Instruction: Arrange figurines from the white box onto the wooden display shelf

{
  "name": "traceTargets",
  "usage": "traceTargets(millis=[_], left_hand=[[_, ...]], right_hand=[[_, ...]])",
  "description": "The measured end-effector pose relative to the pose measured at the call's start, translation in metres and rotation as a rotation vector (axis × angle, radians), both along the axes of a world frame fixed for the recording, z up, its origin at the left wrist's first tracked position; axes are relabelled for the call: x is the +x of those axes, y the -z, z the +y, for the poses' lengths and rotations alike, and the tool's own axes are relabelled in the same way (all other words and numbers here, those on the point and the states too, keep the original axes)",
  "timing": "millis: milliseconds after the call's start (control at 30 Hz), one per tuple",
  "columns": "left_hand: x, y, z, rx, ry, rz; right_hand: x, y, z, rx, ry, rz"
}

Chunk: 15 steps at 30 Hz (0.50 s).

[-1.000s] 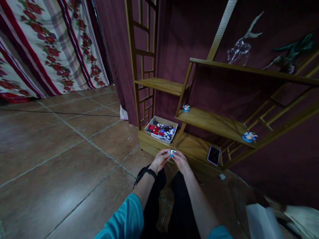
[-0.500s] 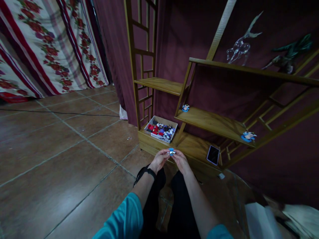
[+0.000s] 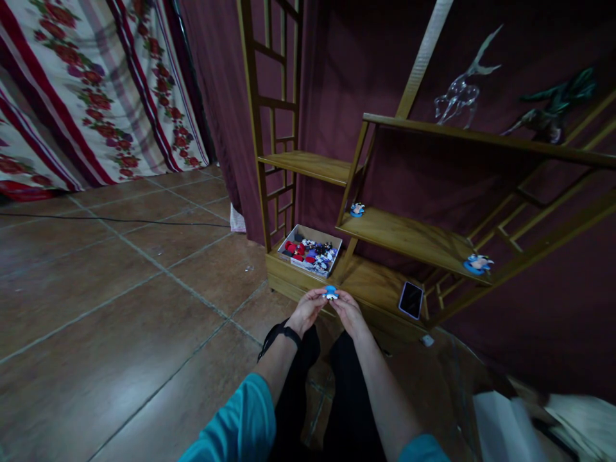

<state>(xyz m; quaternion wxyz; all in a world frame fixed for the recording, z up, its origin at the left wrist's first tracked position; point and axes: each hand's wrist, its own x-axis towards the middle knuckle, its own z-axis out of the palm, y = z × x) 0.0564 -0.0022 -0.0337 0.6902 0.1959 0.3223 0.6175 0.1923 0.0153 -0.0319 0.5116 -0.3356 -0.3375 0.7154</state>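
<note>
A small blue-and-white figurine [image 3: 330, 293] is pinched between the fingertips of both hands, in front of the low shelf. My left hand [image 3: 308, 308] grips its left side, and my right hand [image 3: 347, 309] its right side. Just beyond them, a shallow cardboard box [image 3: 315, 271] full of small red, white, black and purple figures stands on the bottom shelf. One blue-based figurine [image 3: 357, 210] sits at the left end of the middle shelf. Another blue-based figurine [image 3: 478, 264] is at that shelf's right end.
The wooden shelf unit [image 3: 409, 240] has stepped boards and lattice sides. On its bottom board lies a tablet-like device [image 3: 411, 299]. A clear deer ornament [image 3: 459, 96] and a dark green sculpture [image 3: 553, 106] stand on the upper board. A thin cable [image 3: 120, 219] crosses the tiled floor.
The held figurine has tilted slightly between the fingers, so more of its blue part shows. Both hands stay in nearly the same place.
</note>
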Motion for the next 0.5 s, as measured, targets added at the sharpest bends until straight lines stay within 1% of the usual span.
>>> traceTargets(millis=[267,500], left_hand=[[-0.0002,0.0005,0.0004,-0.042,0.023,0.008],[-0.0014,0.0010,0.0019,-0.098,0.039,0.011]], right_hand=[[0.0022,-0.0016,-0.0021,-0.048,-0.015,-0.048],[0.0000,-0.0044,-0.0026,-0.107,0.013,-0.115]])
